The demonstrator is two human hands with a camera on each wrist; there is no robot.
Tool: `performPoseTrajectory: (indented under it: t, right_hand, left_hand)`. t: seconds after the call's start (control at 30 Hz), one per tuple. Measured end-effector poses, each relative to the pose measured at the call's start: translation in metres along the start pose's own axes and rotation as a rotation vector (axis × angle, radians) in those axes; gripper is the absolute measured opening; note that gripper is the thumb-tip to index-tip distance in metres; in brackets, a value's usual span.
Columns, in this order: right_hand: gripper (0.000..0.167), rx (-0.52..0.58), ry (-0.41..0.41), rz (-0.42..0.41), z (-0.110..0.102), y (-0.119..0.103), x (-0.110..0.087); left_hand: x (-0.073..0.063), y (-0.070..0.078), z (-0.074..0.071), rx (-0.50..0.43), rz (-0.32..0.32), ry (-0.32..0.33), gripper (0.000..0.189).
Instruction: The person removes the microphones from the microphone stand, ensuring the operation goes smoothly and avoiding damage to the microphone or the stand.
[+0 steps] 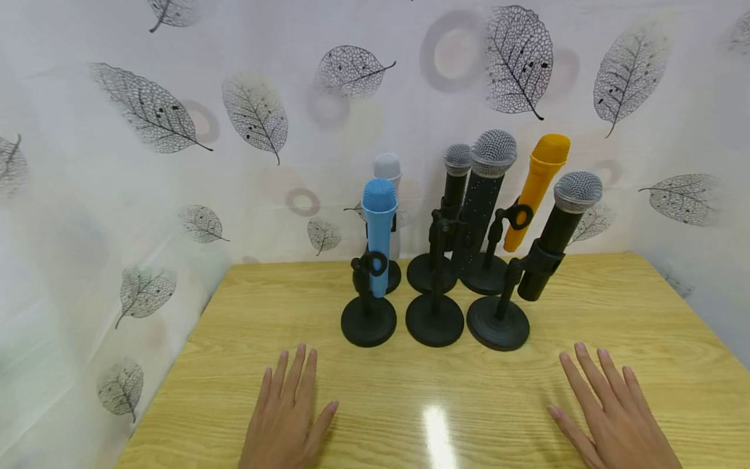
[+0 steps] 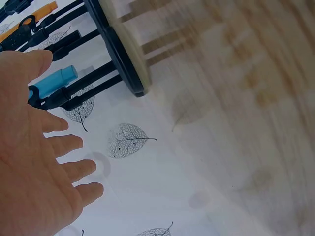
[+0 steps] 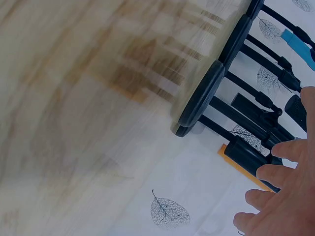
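My left hand (image 1: pixel 287 417) is palm down at the table's near left, fingers straight and thumb spread out. My right hand (image 1: pixel 615 417) lies likewise at the near right, fingers spread. Neither holds anything. Closest to the left hand is a blue microphone (image 1: pixel 379 234) on a round-based black stand (image 1: pixel 369 324). A black microphone with a silver mesh head (image 1: pixel 577 191) tilts in the stand (image 1: pixel 499 326) nearest the right hand. Behind are a white microphone (image 1: pixel 387 167), an orange one (image 1: pixel 536 189), a large speckled black one (image 1: pixel 483 202) and a smaller black one (image 1: pixel 455 185).
The microphone stands crowd together at the back middle of the wooden table (image 1: pixel 281 299). In front, the middle stand (image 1: pixel 435 319) partly overlaps the black microphones behind it. A leaf-patterned white cover (image 1: pixel 328 143) rises behind and along both sides.
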State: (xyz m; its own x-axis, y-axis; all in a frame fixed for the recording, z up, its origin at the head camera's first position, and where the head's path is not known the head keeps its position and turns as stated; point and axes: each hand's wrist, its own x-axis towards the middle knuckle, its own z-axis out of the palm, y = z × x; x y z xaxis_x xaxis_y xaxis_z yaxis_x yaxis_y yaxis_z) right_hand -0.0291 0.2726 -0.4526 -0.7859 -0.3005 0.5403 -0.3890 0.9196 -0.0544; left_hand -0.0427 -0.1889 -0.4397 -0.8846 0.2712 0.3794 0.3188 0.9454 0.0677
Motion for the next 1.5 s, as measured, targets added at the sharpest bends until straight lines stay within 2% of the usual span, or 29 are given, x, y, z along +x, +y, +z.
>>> performPoseTrajectory:
  t: [0.3, 0.63, 0.77, 0.93, 1.13, 1.23, 1.37, 1.5]
  right_hand:
    - [0.077, 0.001, 0.039, -0.034, 0.0, 0.001, 0.003]
    - [0.078, 0.025, 0.038, -0.055, 0.001, 0.0, 0.009]
    - [0.077, 0.04, 0.011, -0.059, 0.0, -0.002, 0.013]
    - [0.079, 0.081, -0.068, -0.032, -0.002, -0.008, 0.02]
    - [0.09, 0.122, -0.115, -0.008, -0.004, -0.018, 0.034]
    - [0.088, 0.156, -0.08, -0.05, -0.003, -0.021, 0.042]
    - [0.078, 0.189, -0.017, -0.128, 0.0, -0.024, 0.053]
    - [0.078, 0.238, -0.003, -0.172, 0.002, -0.028, 0.064]
  left_hand:
    - [0.001, 0.0, -0.004, -0.025, -0.039, -0.063, 0.077]
    - [0.006, -0.002, -0.005, -0.019, -0.011, -0.081, 0.077]
    - [0.009, -0.001, -0.007, -0.043, -0.02, -0.11, 0.078]
    - [0.016, -0.003, -0.009, -0.104, -0.021, -0.134, 0.077]
    - [0.03, -0.008, -0.011, -0.209, -0.011, -0.198, 0.077]
    - [0.041, -0.012, -0.012, -0.246, 0.003, -0.213, 0.078]
    - [0.057, -0.017, -0.013, -0.295, 0.016, -0.2, 0.078]
    - [0.075, -0.019, -0.012, -0.385, 0.015, -0.187, 0.077]
